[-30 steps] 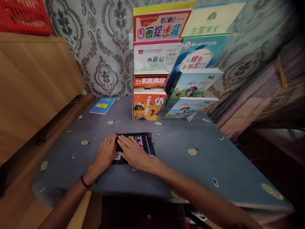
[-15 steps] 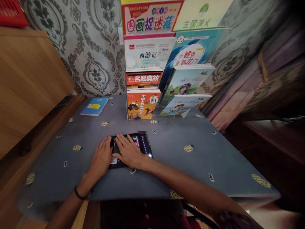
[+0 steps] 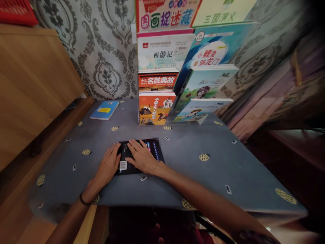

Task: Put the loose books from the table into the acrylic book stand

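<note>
Compared with the frame half a second earlier, the bare right hand lies farther from the bare left hand, and the rectangular white barcode label shows more fully between them. Both hands are palm-down with fingers extended and nothing grasped; the left rests along the left edge of a glossy black rectangular book, the right across its middle. Such flat placement probably steadies the book and keeps its cover down. Whether any left fingertip tucks beneath the edge cannot be told. Near the front edge of a blue-grey cloth printed with yellow pineapple shapes, the book lies flat, within easy reach and evenly supported. Farther back, at the left, a light-blue paper-covered book lies well apart, out of the hands' way. Beyond, colourful paper-covered books stand in tiers, stepped apparently so that each title stays readable, before grey damask-patterned wallpaper.
</note>
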Tool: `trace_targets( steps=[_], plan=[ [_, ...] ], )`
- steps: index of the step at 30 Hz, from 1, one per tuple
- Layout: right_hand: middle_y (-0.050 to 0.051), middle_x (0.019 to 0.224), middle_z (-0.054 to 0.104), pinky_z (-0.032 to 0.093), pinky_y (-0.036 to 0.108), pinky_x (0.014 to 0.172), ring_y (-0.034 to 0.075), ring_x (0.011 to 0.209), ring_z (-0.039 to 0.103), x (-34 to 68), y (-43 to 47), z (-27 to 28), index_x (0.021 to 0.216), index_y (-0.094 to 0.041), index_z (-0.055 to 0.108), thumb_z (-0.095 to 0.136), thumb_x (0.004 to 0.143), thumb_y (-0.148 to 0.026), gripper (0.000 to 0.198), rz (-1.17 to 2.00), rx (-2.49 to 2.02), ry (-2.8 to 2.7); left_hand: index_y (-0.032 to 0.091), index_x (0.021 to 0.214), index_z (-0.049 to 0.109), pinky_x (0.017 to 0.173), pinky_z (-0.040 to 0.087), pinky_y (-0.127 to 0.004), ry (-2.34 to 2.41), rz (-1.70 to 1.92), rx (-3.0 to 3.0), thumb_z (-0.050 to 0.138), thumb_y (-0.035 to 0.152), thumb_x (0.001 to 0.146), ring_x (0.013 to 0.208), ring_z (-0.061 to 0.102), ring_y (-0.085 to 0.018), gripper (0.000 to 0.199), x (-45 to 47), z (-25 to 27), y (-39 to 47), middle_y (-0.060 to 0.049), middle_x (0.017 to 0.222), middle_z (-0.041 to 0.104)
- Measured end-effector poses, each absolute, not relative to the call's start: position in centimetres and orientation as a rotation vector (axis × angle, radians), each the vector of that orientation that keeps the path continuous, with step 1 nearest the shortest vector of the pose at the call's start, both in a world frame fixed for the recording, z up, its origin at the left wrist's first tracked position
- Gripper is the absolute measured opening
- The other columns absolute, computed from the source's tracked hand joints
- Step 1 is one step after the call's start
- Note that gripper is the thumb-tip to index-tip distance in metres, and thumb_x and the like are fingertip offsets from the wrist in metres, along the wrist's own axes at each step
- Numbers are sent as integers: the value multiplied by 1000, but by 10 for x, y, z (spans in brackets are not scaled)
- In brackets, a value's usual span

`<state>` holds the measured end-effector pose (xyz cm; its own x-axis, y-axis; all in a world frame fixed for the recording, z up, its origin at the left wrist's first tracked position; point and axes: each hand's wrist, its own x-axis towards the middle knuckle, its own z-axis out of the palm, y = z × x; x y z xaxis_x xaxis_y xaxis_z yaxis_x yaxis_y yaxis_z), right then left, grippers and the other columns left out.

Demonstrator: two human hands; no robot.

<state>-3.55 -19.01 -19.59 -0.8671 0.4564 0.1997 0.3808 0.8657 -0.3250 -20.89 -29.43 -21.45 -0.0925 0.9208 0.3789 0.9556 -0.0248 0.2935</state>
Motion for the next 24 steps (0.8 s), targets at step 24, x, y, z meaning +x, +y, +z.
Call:
trace_targets(
  steps=[24],
  plan=[
    [12,137,64,23,47,124,18,138,50,-36,-215,-180,142,-15,51,39,106,-29,41,783,117,-2856,13,114,62,93,45,-41,-1872,-618,-1934,41,9,99,104,65,-24,26,-145,-203,-386,-11,110,73]
  ],
)
